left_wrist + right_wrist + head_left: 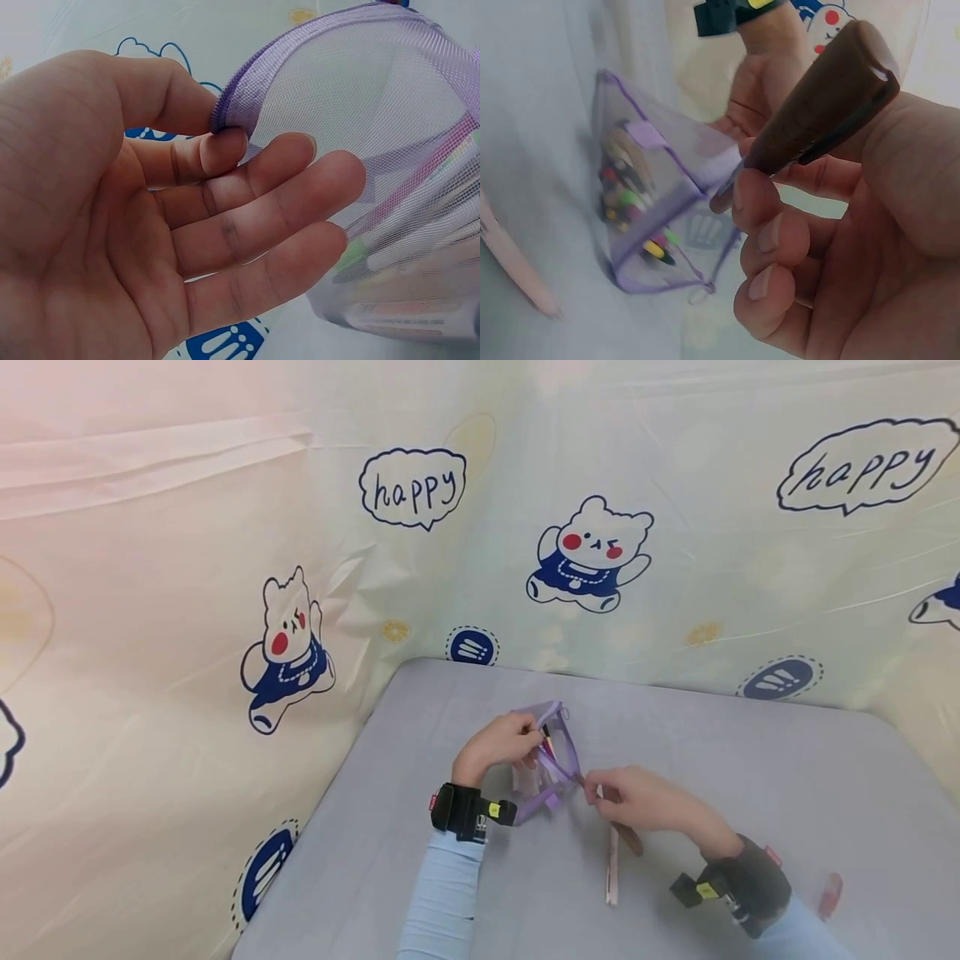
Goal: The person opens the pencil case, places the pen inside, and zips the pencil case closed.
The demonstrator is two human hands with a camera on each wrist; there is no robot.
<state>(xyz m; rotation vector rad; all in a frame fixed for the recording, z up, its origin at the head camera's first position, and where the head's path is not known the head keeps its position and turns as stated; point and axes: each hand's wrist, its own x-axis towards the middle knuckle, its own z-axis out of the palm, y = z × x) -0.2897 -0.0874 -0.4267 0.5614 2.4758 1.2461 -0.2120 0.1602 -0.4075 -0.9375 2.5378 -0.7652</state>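
Note:
My left hand [498,743] pinches the purple zippered edge of a mesh pencil case [315,97] between thumb and index finger, its other fingers loosely extended. Inside the translucent case lie several pens and markers [630,191]. My right hand [641,797] grips a brown pen [817,97] with a clip. One end of that pen is at the case's opening; the other sticks out behind the hand. A pale pink, slim stick-like thing [612,868] lies on the table just below the right hand.
The grey table [360,860] carries a small red object [830,896] near my right forearm, its kind unclear. A pale curtain [487,568] printed with bears and the word "happy" hangs behind the table and along its left side.

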